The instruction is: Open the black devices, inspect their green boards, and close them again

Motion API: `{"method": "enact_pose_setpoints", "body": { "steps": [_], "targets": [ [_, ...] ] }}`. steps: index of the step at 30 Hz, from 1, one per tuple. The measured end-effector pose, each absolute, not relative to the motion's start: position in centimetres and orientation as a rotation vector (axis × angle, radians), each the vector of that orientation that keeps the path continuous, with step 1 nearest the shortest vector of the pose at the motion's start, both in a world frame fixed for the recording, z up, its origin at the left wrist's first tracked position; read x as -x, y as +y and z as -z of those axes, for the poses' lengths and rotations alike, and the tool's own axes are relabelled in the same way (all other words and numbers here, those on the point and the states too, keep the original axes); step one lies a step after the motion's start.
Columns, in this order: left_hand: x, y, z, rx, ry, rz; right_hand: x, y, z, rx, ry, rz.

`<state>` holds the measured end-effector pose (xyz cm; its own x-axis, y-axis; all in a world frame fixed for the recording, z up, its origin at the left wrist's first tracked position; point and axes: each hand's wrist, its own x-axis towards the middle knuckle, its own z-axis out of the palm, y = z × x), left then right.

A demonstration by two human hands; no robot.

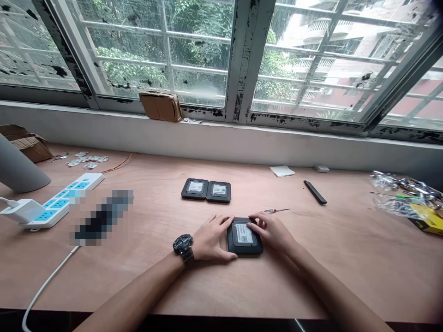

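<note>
A black square device [244,249] with a white printed label lies flat on the table in front of me. My left hand [214,237], with a black watch on its wrist, spans the device's left side, fingers at the far corner and thumb at the near one. On the opposite side, my right hand [272,230] has its fingers bent over the far right edge, one fingertip close to the label. Beyond them, two similar labelled black devices [194,197] [218,200] lie side by side. A small screwdriver [277,210] rests just past my right hand.
Left are a white power strip [64,199] with a plugged-in adapter [26,213], a white cable [48,279] and a grey cylinder [20,166]. Right are a black strip [314,192], white paper [282,171], plastic bags [394,205] and a yellow box [427,221]. Windows stand behind.
</note>
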<state>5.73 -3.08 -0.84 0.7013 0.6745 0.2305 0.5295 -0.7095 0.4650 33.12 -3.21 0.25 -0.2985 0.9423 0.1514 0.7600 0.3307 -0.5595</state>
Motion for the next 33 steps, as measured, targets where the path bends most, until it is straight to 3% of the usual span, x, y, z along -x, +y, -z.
{"method": "enact_pose_setpoints", "body": {
  "steps": [8,22,33],
  "targets": [
    [-6.4,-3.6,1.7,-2.523,0.996,-0.538,-32.2,-1.9,-2.1,1.599,-2.195,-0.611],
    [-7.4,-4.2,1.9,-2.447,1.077,-0.567,-29.8,-2.0,-0.8,1.621,-2.351,-0.02],
    [-7.6,-4.1,2.2,-2.396,1.064,-0.59,-29.9,-1.1,-0.8,1.695,-2.32,-0.121]
  ]
}}
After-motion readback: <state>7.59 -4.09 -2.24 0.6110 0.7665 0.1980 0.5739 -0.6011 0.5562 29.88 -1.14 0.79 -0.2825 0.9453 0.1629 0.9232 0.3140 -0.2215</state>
